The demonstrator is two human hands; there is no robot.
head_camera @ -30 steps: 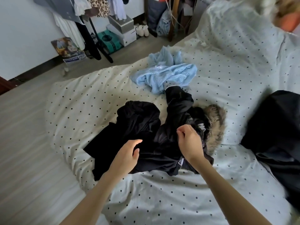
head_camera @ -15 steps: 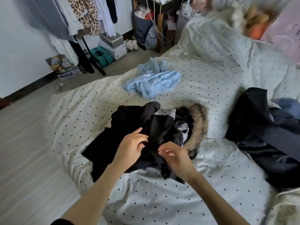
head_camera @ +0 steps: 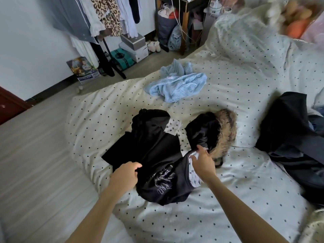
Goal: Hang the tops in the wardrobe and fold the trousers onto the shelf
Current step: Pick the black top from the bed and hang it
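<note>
- Left hand (head_camera: 125,173) pinches the near-left edge of the black top (head_camera: 157,165), thumb and fingers closed on a fold of the cloth
- Right hand (head_camera: 203,161) lies on the top's right side with fingers loosely spread, touching the white star-print trim (head_camera: 193,174); it rests and presses, and I see no fingers curled round anything
- Both hands are apart, one at each side of the garment, which lies crumpled on the near part of the bed (head_camera: 175,216), on the dotted duvet
- Handling, as I judge it: soft, limp and light, with no stiffness, so it will sag and bunch wherever it is not held; taking it by the two shoulders or along the neckline should let it hang straight for a hanger
- Looks: black fabric with a pale scribbled print on the front, and white star-patterned panels running up the middle
- Touching its far-right side is a dark jacket with a brown fur-trimmed hood (head_camera: 226,132), likely bulkier and heavier
- Farther off lies a pale blue knit (head_camera: 177,86), with a heap of dark clothes (head_camera: 294,137) at the right
- Beyond the bed a clothes rack (head_camera: 105,23) holds hanging garments
</note>
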